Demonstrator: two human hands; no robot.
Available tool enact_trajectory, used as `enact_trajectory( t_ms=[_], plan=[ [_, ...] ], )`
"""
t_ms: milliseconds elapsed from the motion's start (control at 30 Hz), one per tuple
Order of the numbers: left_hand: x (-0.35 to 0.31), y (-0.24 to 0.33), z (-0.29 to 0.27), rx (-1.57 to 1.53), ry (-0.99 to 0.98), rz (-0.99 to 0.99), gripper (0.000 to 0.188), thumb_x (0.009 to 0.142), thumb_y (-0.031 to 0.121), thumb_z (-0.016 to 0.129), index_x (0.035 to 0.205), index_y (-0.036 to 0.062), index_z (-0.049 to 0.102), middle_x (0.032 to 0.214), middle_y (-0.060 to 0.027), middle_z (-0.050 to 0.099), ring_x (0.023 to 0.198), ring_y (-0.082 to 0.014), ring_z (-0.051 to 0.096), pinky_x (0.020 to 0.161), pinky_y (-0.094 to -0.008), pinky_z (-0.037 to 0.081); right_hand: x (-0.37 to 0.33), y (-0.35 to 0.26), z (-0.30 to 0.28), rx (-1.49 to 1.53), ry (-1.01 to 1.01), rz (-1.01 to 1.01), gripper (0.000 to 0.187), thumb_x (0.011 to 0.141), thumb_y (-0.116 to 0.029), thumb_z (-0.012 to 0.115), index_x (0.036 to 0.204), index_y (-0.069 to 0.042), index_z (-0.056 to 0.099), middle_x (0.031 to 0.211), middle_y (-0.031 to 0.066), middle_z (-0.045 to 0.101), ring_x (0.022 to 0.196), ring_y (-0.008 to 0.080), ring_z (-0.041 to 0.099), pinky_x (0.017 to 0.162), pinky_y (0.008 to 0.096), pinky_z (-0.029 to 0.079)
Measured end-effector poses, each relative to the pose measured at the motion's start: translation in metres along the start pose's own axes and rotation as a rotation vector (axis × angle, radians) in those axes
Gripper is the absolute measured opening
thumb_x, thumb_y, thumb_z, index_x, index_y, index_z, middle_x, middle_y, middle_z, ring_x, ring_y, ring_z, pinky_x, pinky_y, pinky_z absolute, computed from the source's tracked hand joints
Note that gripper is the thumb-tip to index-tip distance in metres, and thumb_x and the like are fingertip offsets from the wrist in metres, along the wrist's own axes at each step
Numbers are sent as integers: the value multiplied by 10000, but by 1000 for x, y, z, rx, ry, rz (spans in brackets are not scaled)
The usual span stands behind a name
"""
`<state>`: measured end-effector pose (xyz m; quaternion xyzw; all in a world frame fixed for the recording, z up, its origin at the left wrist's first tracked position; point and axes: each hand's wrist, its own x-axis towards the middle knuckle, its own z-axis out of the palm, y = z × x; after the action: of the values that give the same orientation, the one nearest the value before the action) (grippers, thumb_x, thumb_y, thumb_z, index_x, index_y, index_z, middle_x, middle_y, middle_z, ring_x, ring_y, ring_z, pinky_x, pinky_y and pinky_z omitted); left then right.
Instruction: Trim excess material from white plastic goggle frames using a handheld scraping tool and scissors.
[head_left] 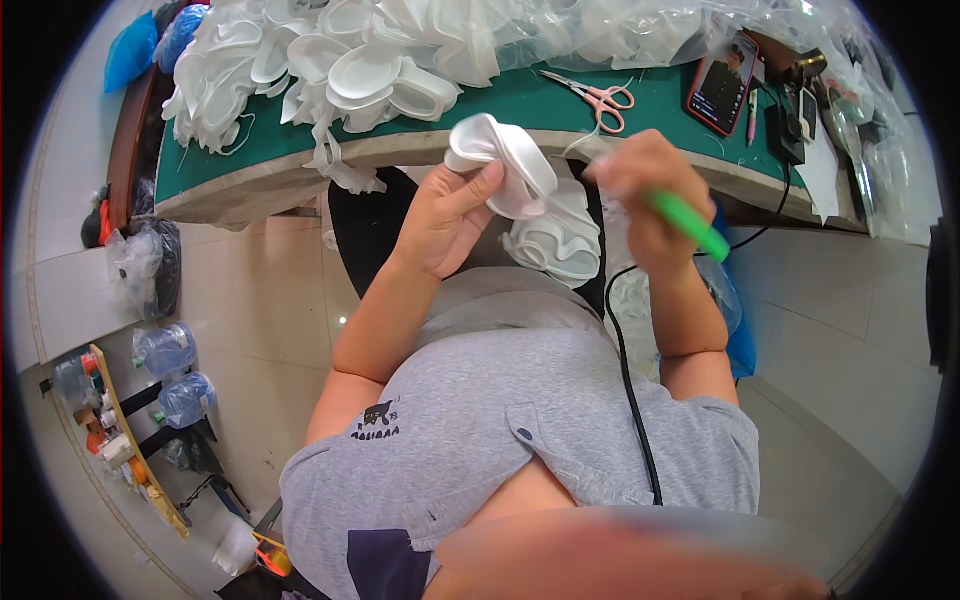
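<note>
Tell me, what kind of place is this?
Probably a small workshop where white masks get finished by hand. A big pile of white masks covers the green table, pink scissors lie there, and the left hand holds one mask while the right hand grips a green tool.

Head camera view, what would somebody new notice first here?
Probably the left hand holding up a white moulded cup at centre, with the right hand beside it gripping a green-handled tool. Behind them, a big heap of white cups covers the green table, where pink scissors lie.
</note>
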<state>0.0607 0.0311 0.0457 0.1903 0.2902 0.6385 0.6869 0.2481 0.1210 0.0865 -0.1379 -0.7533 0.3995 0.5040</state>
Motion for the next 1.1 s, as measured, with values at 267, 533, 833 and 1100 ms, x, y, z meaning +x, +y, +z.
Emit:
enact_trajectory(
  t_ms=[267,533,833,1100],
  plan=[
    [-2,-6,16,111,106,163,325,865,55,613,1179,25,534,1075,-61,612,1020,-172,561,922,-329,415,-9,23,24,502,-55,570,208,901,-54,578,810,-96,395,851,50,579,812,98,524,719,219,429],
    [-5,4,1,-152,-495,97,572,889,504,473,1136,-9,527,672,-70,560,736,-200,497,748,-301,377,-13,46,3,1161,-63,997,142,931,-212,522,862,-133,425,943,92,594,792,151,573,726,271,458],
    [-7,1,16,364,91,109,224,822,58,666,1025,-15,606,957,-66,646,822,-99,605,729,-243,479,-3,22,23,660,-124,695,284,853,-118,672,751,-118,407,771,-24,500,720,48,456,631,209,399],
    [-4,19,8,544,-100,-205,271,767,66,710,1010,1,609,932,-48,644,775,-66,596,695,-209,472,4,28,20,935,20,884,294,865,-95,655,726,-128,399,705,-54,477,643,15,449,548,170,347]
  ],
)
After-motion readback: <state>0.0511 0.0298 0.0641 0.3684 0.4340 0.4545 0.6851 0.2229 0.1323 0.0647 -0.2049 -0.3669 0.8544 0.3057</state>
